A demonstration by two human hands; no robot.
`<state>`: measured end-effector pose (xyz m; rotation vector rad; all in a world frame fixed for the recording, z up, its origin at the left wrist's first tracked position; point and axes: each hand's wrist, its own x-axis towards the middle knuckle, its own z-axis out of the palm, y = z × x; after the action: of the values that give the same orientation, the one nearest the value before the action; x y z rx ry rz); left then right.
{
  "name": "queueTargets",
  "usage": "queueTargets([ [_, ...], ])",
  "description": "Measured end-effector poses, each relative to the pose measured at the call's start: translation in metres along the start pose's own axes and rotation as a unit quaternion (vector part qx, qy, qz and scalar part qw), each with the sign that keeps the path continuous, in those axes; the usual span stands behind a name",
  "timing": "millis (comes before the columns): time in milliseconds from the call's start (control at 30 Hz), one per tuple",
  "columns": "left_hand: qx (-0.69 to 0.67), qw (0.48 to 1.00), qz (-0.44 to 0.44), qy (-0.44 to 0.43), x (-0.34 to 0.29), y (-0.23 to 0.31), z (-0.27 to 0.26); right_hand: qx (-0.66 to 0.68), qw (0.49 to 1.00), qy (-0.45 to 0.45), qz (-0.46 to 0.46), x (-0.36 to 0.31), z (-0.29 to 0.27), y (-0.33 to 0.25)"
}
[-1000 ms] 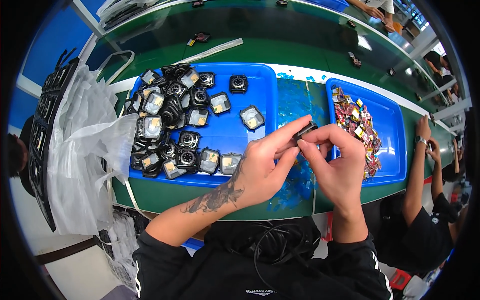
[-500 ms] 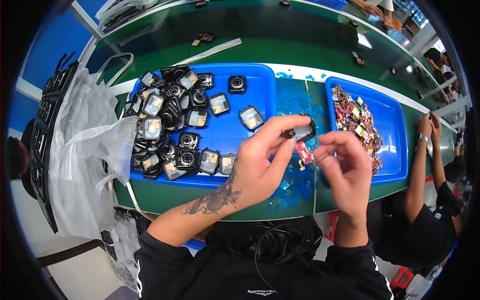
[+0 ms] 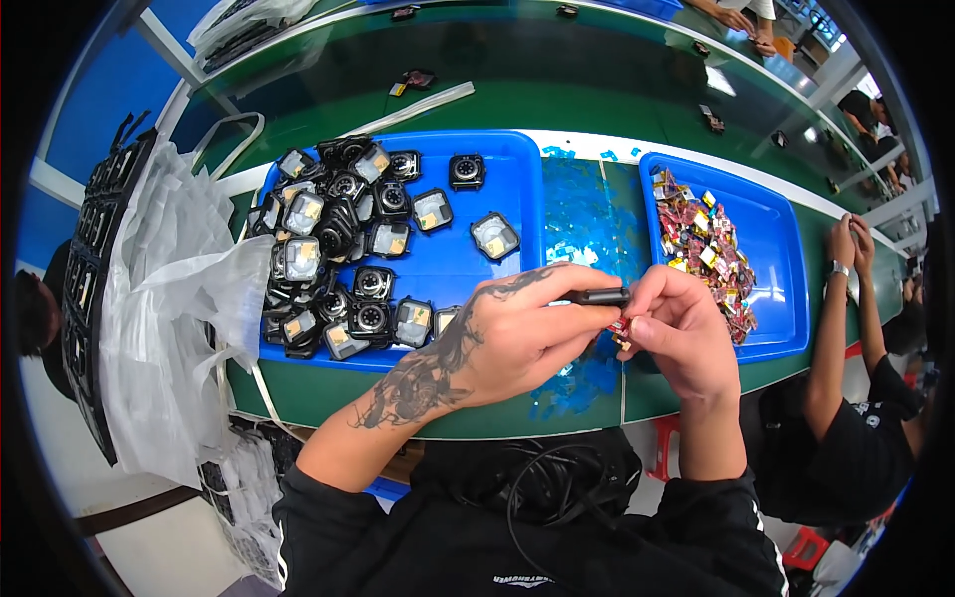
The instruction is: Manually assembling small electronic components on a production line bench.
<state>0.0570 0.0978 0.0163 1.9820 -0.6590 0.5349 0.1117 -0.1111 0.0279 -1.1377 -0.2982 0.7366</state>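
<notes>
My left hand [image 3: 527, 323] is closed around a black watch case [image 3: 602, 297], now seen edge-on between thumb and fingers. A small red circuit piece [image 3: 620, 328] shows just below the case, mostly covered by fingers. At that piece, my right hand [image 3: 686, 333] closes in a pinch, its fingertips meeting the case's right end. To the left, a blue tray [image 3: 497, 144] holds a heap of similar black watch cases [image 3: 338, 224], several lying apart from the pile. On the right, a smaller blue tray [image 3: 781, 239] carries a pile of red and yellow circuit pieces [image 3: 706, 244].
Blue film scraps [image 3: 582, 214] litter the green table [image 3: 637, 403] between the trays. Behind runs a green conveyor belt [image 3: 557, 80] with scattered small parts. Clear plastic sheeting [image 3: 169, 289] hangs at left. A co-worker's arms [image 3: 836, 308] rest on the right.
My left hand has turned the watch case from face-up to edge-on. My right hand has come in from slightly apart and now meets the red circuit piece at the case.
</notes>
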Motion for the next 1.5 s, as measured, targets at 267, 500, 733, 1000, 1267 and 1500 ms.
queueTargets([
  [267,-0.136,0.956,-0.253,-0.055,0.003,0.009,-0.001,-0.136,0.989,0.045,-0.038,-0.004,0.001,-0.006],
  [500,-0.209,0.916,-0.337,-0.064,0.002,0.008,0.001,-0.121,0.983,0.112,-0.085,-0.009,0.017,0.008],
  [733,-0.276,0.922,-0.272,0.01,-0.002,0.008,0.012,-0.227,0.911,0.241,-0.245,-0.004,0.028,0.04],
  [1000,-0.329,0.901,-0.281,0.024,-0.002,0.009,0.021,-0.231,0.891,0.257,-0.293,-0.001,0.023,0.051],
  [1267,-0.401,0.858,-0.315,0.068,-0.005,0.009,0.016,-0.299,0.909,0.205,-0.206,0.009,0.033,0.038],
  [1500,0.323,0.924,-0.2,0.031,0.014,-0.018,-0.04,-0.397,0.897,0.078,-0.177,0.085,-0.009,-0.039],
])
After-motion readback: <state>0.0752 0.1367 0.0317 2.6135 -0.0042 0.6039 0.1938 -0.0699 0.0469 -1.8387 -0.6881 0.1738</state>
